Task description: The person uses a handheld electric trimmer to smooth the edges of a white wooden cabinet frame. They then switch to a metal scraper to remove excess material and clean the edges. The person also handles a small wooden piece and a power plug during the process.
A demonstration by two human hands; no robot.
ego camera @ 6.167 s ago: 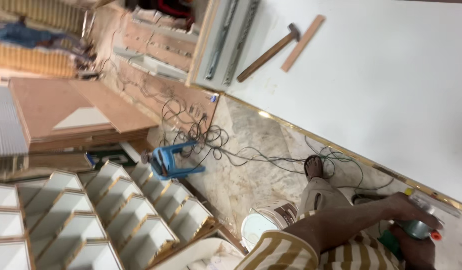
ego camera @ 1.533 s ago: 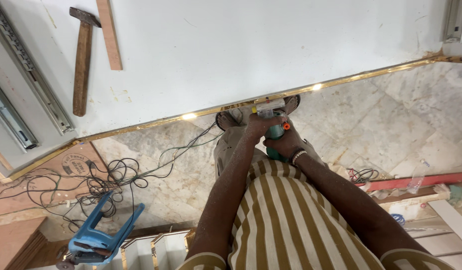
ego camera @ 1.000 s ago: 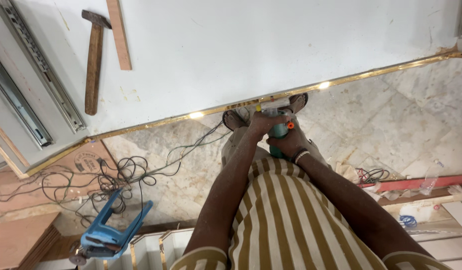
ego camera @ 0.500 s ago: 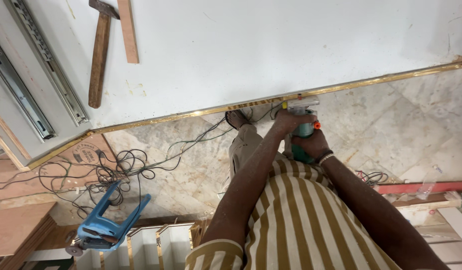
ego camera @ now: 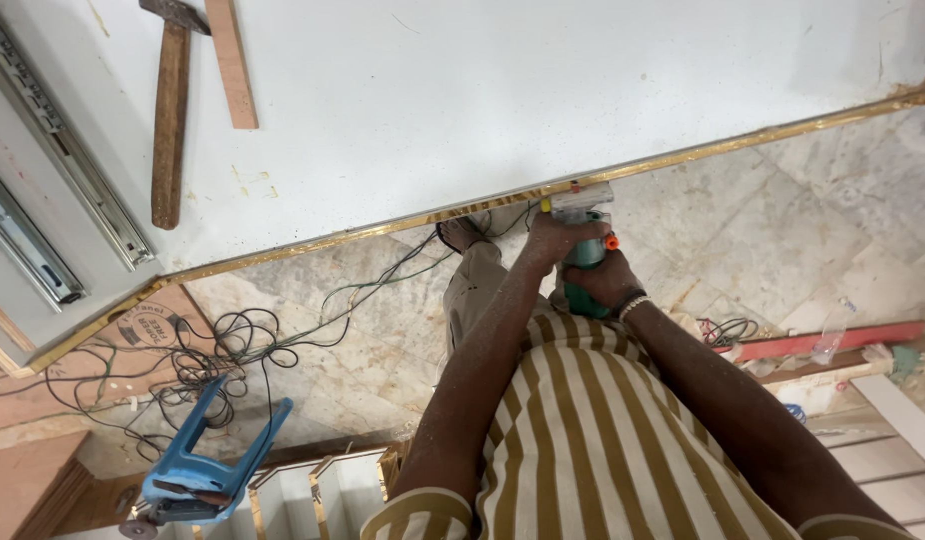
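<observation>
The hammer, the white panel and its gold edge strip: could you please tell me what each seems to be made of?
Hammer: brown wooden handle, dark head that looks like metal. White panel: smooth matt surface, probably laminated board; its core is hidden. Gold edge strip: shiny and reflective, either metal or metallic plastic trim, I cannot tell which.

One view only: a camera worn on the person's head, aimed steeply downward along the person's own chest and arms. The striped shirt [ego camera: 623,430] fills the lower middle of the frame at very close range, with both forearms running away from the lens toward the centre. The left hand [ego camera: 558,238] and right hand [ego camera: 605,285] sit near mid-frame, close to the camera. Beyond them the white panel [ego camera: 503,90] fills the upper half, its gold edge strip [ego camera: 383,228] crossing the frame on a slant. The marble floor [ego camera: 813,230] lies farther off below. No second view overlaps.
</observation>
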